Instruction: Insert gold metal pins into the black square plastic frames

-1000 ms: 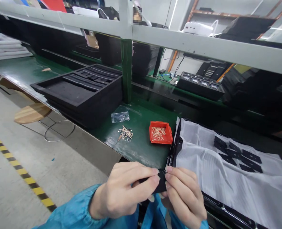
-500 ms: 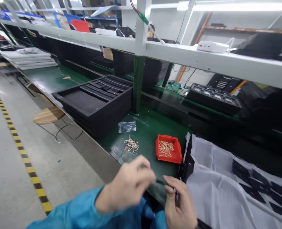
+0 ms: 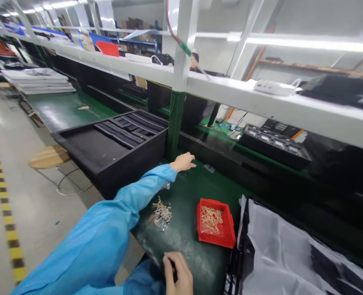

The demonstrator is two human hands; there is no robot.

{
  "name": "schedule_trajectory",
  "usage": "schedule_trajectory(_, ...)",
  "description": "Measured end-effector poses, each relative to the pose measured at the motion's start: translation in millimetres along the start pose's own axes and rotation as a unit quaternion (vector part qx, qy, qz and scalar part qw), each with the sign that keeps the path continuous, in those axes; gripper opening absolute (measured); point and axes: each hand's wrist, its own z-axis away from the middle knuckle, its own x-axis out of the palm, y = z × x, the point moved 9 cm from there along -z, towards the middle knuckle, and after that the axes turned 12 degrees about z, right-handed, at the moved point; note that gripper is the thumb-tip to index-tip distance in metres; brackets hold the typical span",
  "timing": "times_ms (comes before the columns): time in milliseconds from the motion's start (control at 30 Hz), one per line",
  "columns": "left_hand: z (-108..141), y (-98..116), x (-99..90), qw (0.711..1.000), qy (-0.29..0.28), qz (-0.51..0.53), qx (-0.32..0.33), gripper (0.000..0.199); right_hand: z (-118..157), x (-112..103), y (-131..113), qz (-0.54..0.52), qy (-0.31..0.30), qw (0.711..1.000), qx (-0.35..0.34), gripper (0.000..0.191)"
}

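Note:
My left hand (image 3: 184,162) is stretched far over the green table (image 3: 187,254), close to the green post, fingers apart and holding nothing visible. A small flat packet (image 3: 209,168) lies just beyond its fingertips. Low in the view, my right hand (image 3: 179,273) is curled, thumb against fingers, around something dark that I cannot make out. Between the hands lies a loose pile of small pale pieces (image 3: 162,213). To its right, a red bin (image 3: 230,233) holds more pale pieces. A clear bag (image 3: 167,185) is mostly hidden behind my left sleeve.
A deep black tray (image 3: 116,168) with slotted foam stands left of the post (image 3: 175,119). White sheeting over dark parts (image 3: 267,246) covers the right side. A white shelf beam (image 3: 261,98) crosses above. A round stool (image 3: 49,156) stands at the left; a person is partly visible behind.
My left hand has moved away from my right hand, forward across the table. My right hand has shifted left and down. The small packet now shows near the post. The camera view has tilted up.

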Motion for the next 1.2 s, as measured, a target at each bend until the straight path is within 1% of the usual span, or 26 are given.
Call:
schedule_trajectory(33, 22, -18, -3.2, 1.000, -0.018, -0.008, 0.002, 0.032, 1, 0, 3, -0.010, -0.007, 1.000, 0.013, 0.026)
schedule_trajectory(100, 76, -50, -5.4, 0.998, -0.056, -0.017, 0.001, 0.023, 2, 2, 8, -0.027, -0.020, 0.999, 0.031, 0.027)
schedule_trajectory(167, 131, -74, -0.9, 0.998, -0.068, -0.018, -0.010, 0.011, 2, 3, 10, -0.038, -0.031, 0.998, 0.038, 0.026)
schedule_trajectory(233, 175, -91, 8.2, 0.999, -0.035, -0.014, -0.033, 0.007, 0, 3, 10, -0.041, -0.042, 0.998, 0.035, 0.024)
schedule_trajectory(267, 191, -98, 13.6, 0.999, -0.007, -0.011, -0.048, 0.006, -2, 3, 9, -0.040, -0.048, 0.998, 0.031, 0.024)
schedule_trajectory(333, 212, -107, 25.2, 0.996, 0.054, -0.006, -0.077, 0.006, -6, 1, 7, -0.036, -0.058, 0.997, 0.022, 0.024)
schedule_trajectory(400, 219, -112, 35.6, 0.991, 0.097, -0.001, -0.097, 0.008, -8, -1, 5, -0.031, -0.065, 0.997, 0.019, 0.024)
schedule_trajectory(500, 217, -114, 42.6, 0.987, 0.123, 0.015, -0.101, 0.009, -10, -7, 3, -0.024, -0.066, 0.997, 0.028, 0.026)
schedule_trajectory(567, 213, -112, 39.3, 0.987, 0.131, 0.031, -0.087, 0.012, -12, -11, 1, -0.021, -0.064, 0.997, 0.038, 0.029)
schedule_trajectory(667, 212, -102, 27.9, 0.988, 0.132, 0.067, -0.050, 0.015, -20, -14, -3, -0.015, -0.063, 0.996, 0.053, 0.033)
schedule_trajectory(733, 213, -91, 22.5, 0.989, 0.110, 0.095, -0.021, 0.016, -29, -12, -8, -0.010, -0.061, 0.996, 0.063, 0.032)
schedule_trajectory(800, 213, -79, 21.1, 0.990, 0.070, 0.121, 0.008, 0.016, -41, -9, -12, -0.002, -0.057, 0.996, 0.071, 0.030)
schedule_trajectory(900, 214, -60, 23.9, 0.989, 0.001, 0.143, 0.045, 0.017, -59, -5, -18, 0.012, -0.054, 0.996, 0.076, 0.033)
schedule_trajectory(1000, 212, -47, 28.7, 0.986, -0.051, 0.142, 0.076, 0.018, -70, -2, -24, 0.015, -0.071, 0.995, 0.065, 0.029)
schedule_trajectory(1100, 210, -41, 33.1, 0.984, -0.078, 0.128, 0.097, 0.020, -74, -3, -28, 0.016, -0.087, 0.995, 0.054, 0.026)
schedule_trajectory(1200, 208, -39, 37.0, 0.983, -0.089, 0.115, 0.113, 0.022, -75, -5, -29, 0.021, -0.093, 0.994, 0.054, 0.025)
